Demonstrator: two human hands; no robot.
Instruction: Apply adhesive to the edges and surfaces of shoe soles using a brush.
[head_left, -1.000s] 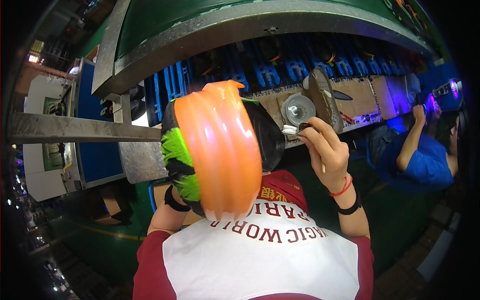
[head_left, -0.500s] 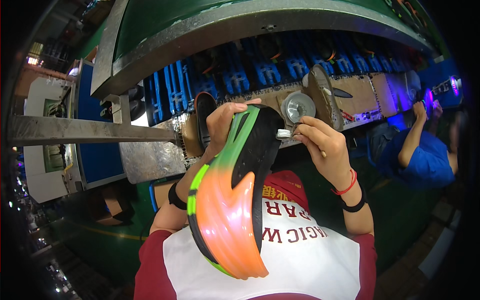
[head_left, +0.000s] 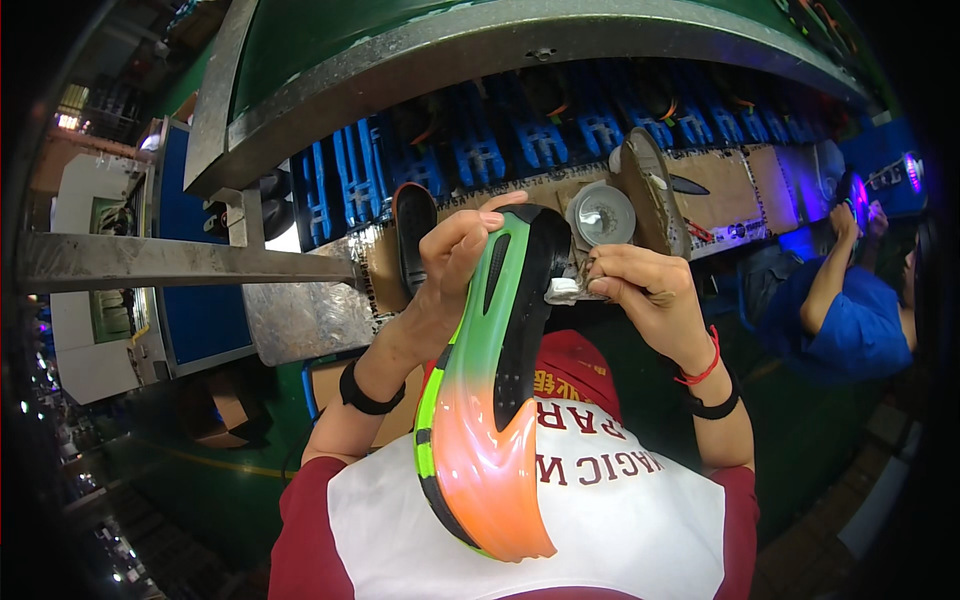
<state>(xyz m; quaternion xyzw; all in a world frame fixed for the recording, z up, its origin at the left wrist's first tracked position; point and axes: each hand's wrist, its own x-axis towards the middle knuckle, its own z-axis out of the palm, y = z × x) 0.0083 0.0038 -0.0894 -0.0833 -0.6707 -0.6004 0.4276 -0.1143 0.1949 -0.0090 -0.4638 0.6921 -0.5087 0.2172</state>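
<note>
My left hand grips a shoe sole at its narrow upper end, with the fingers wrapped over the edge. The sole has a glossy skin fading from green to orange, a black inner side and a lime rim. It hangs lengthwise before my chest. My right hand is pinched on a small brush with a white head; most of its handle is hidden by the fingers. That white head meets the sole's black edge on the right side. Just beyond my right hand stands a small pale bowl.
A tan shoe-shaped piece lies right of the bowl, and a dark sole sits left. Behind them run blue racks under a metal frame. A metal bar juts in from the left. At right, a person in blue works.
The sole has swung more upright, its lower end shifting right. My right hand has turned and drawn closer, bringing the white brush head against the sole's edge; the stick end is hidden now.
</note>
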